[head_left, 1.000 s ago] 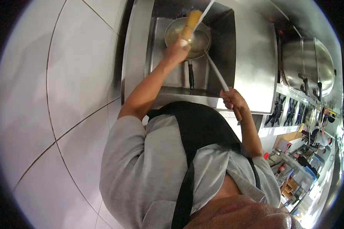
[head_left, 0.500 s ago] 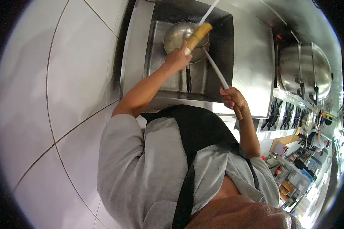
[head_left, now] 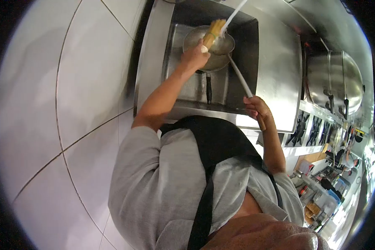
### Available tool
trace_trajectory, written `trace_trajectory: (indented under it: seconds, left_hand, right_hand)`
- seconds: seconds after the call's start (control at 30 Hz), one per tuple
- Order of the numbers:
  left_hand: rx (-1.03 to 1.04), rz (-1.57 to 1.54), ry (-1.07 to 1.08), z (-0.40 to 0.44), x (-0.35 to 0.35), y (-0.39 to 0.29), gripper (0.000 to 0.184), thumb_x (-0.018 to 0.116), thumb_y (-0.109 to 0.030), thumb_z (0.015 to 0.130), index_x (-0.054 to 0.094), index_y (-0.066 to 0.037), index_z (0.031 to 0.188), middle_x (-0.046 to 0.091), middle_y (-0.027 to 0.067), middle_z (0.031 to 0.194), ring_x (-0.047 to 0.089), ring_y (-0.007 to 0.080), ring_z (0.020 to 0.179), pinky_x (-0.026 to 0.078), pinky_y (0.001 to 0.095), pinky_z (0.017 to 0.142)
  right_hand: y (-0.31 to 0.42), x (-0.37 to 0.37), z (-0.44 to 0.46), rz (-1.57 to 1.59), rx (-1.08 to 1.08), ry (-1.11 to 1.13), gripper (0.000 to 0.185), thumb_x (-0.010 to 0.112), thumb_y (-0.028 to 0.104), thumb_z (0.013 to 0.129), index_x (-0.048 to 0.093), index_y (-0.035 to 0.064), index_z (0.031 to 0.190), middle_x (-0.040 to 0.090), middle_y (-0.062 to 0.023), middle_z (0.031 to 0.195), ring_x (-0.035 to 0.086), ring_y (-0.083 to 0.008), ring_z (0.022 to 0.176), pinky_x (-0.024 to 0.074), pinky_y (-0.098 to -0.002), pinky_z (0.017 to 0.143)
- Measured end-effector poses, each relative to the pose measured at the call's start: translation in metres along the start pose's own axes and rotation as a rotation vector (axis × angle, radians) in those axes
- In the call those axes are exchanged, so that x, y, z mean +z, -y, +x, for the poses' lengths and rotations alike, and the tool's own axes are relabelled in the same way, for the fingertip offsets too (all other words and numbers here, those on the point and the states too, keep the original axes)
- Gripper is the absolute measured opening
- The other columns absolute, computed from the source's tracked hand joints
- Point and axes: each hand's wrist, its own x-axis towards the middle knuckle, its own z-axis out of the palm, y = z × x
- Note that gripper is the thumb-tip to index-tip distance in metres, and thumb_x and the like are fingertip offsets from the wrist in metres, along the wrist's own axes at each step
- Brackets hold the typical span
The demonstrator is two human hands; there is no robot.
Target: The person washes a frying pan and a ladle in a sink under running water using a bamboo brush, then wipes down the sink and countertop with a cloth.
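A brush of yellowish strands is observed in the upper centre of the frame, gripped by the left hand. The fingers are curled about its near end and pressed together; a small white patch is noted at the fingers, its nature not determinable. The brush is tilted, its far end directed to the upper right and partly blurred. It is held over a round metal pan; whether the inner surface is touched cannot be told.

The pan is seated in a steel sink, upper centre. A black handle is extended from beneath its rim toward the lower edge of the frame; whether it belongs to this pan or to another below cannot be established.

A long-handled tool is held by the right hand, right of centre. The fingers are closed around the wooden lower portion, and the metal shaft is slanted to the upper left, reaching the pan's right rim. The head of the tool cannot be made out. A narrow white streak, either water or a spout, is seen slanting down to the brush's tip.

A steel counter is adjoined to the sink on the right. A large steel vessel is recorded in the upper right, with black burner grates below it. A second person is visible at the far right.
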Motion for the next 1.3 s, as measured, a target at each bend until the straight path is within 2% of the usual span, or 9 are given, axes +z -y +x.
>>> trace_trajectory:
  seconds: [0.33, 0.43, 0.57, 0.67, 0.7, 0.97, 1.07, 1.23, 1.3]
  left_hand:
    - [-0.067, -0.042, -0.094, -0.007, 0.015, 0.011, 0.078, 0.061, -0.039, 0.083, 0.026, -0.008, 0.145, 0.061, 0.0243, 0.111, 0.059, 0.0381, 0.103, 0.046, 0.0430, 0.089]
    - [-0.002, 0.081, 0.131, 0.004, 0.025, 0.030, 0.079, 0.061, -0.041, 0.084, 0.024, -0.007, 0.145, 0.059, 0.0252, 0.114, 0.058, 0.0374, 0.107, 0.046, 0.0419, 0.090]
    - [-0.098, -0.334, -0.180, 0.022, 0.023, 0.049, 0.084, 0.065, -0.043, 0.081, 0.026, -0.005, 0.145, 0.054, 0.0240, 0.124, 0.054, 0.0347, 0.115, 0.043, 0.0409, 0.094]
    - [-0.018, -0.065, 0.146, 0.010, 0.004, 0.033, 0.086, 0.067, -0.043, 0.079, 0.027, -0.004, 0.144, 0.051, 0.0233, 0.129, 0.053, 0.0336, 0.116, 0.042, 0.0394, 0.096]
    - [-0.005, 0.013, 0.119, 0.015, 0.003, 0.035, 0.070, 0.066, -0.040, 0.075, 0.047, -0.009, 0.134, 0.061, 0.0193, 0.115, 0.059, 0.0336, 0.106, 0.047, 0.0394, 0.089]
    - [0.099, 0.122, 0.105, 0.006, 0.023, 0.029, 0.074, 0.067, -0.038, 0.076, 0.040, -0.010, 0.139, 0.061, 0.0199, 0.117, 0.061, 0.0311, 0.103, 0.047, 0.0395, 0.087]
    - [-0.034, 0.050, 0.161, 0.013, -0.005, 0.034, 0.074, 0.068, -0.036, 0.076, 0.040, -0.010, 0.139, 0.062, 0.0194, 0.114, 0.062, 0.0300, 0.103, 0.048, 0.0383, 0.087]
    - [0.089, 0.038, -0.131, -0.014, -0.074, 0.025, 0.075, 0.072, -0.033, 0.071, 0.042, -0.013, 0.138, 0.065, 0.0173, 0.107, 0.065, 0.0285, 0.092, 0.050, 0.0356, 0.081]
    - [0.310, 0.172, -0.040, 0.007, -0.093, 0.033, 0.076, 0.074, -0.031, 0.069, 0.044, -0.013, 0.137, 0.067, 0.0163, 0.101, 0.067, 0.0277, 0.084, 0.052, 0.0354, 0.077]
  right_hand:
    - [0.002, 0.012, -0.007, -0.034, -0.055, -0.086, 0.030, 0.060, 0.016, 0.086, 0.041, 0.0155, 0.064, 0.039, 0.0074, 0.047, 0.034, -0.0023, 0.032, 0.0304, -0.0204, 0.027]
    - [0.003, 0.012, -0.011, -0.014, -0.025, -0.029, 0.028, 0.060, 0.014, 0.085, 0.041, 0.0152, 0.064, 0.039, 0.0072, 0.047, 0.034, -0.0028, 0.031, 0.0300, -0.0206, 0.028]
    - [-0.015, -0.008, -0.007, -0.080, -0.018, -0.061, 0.010, 0.056, 0.014, 0.085, 0.050, 0.0079, 0.080, 0.040, 0.0045, 0.052, 0.037, -0.0064, 0.033, 0.0307, -0.0223, 0.029]
    - [-0.009, 0.005, -0.014, -0.182, -0.078, -0.083, 0.007, 0.055, 0.012, 0.084, 0.050, 0.0069, 0.081, 0.041, 0.0035, 0.052, 0.038, -0.0067, 0.033, 0.0309, -0.0228, 0.029]
    - [-0.007, 0.006, -0.015, -0.213, -0.085, -0.101, 0.008, 0.055, 0.012, 0.084, 0.050, 0.0071, 0.080, 0.042, 0.0032, 0.052, 0.038, -0.0066, 0.033, 0.0316, -0.0228, 0.030]
    - [-0.002, 0.002, -0.006, -0.342, -0.109, -0.071, 0.018, 0.061, 0.020, 0.083, 0.049, 0.0072, 0.080, 0.045, 0.0008, 0.054, 0.040, -0.0085, 0.035, 0.0326, -0.0238, 0.032]
    - [-0.010, -0.005, 0.006, -0.630, -0.195, -0.340, 0.022, 0.060, 0.023, 0.085, 0.048, 0.0056, 0.080, 0.046, 0.0002, 0.056, 0.043, -0.0095, 0.038, 0.0342, -0.0246, 0.033]
    - [-0.024, -0.051, 0.010, -1.312, -0.544, -0.634, 0.023, 0.057, 0.017, 0.082, 0.048, 0.0014, 0.095, 0.060, -0.0276, 0.073, 0.061, -0.0450, 0.067, 0.0480, -0.0484, 0.057]
    - [-0.011, -0.050, 0.011, -1.346, -0.605, -0.661, 0.023, 0.058, 0.011, 0.080, 0.047, 0.0017, 0.097, 0.060, -0.0262, 0.071, 0.062, -0.0441, 0.069, 0.0479, -0.0491, 0.058]
